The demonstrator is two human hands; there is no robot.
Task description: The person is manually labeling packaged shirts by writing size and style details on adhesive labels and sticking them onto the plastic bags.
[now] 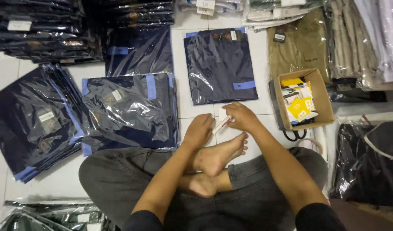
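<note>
Both hands meet over the crossed feet: the left hand (199, 129) and the right hand (241, 116) pinch one small white tag (222, 124), seemingly readying it; attaching it likely needs the one bagged shirt (220, 64) just beyond. One cardboard box (322, 92) of tags sits right; scissors (295, 134) lie beside it.

Both forearms reached forward over the crossed legs and bare feet. The left hand (199, 129) curled loosely, knuckles up. The right hand (241, 116) pinched its fingertips toward the left.
</note>
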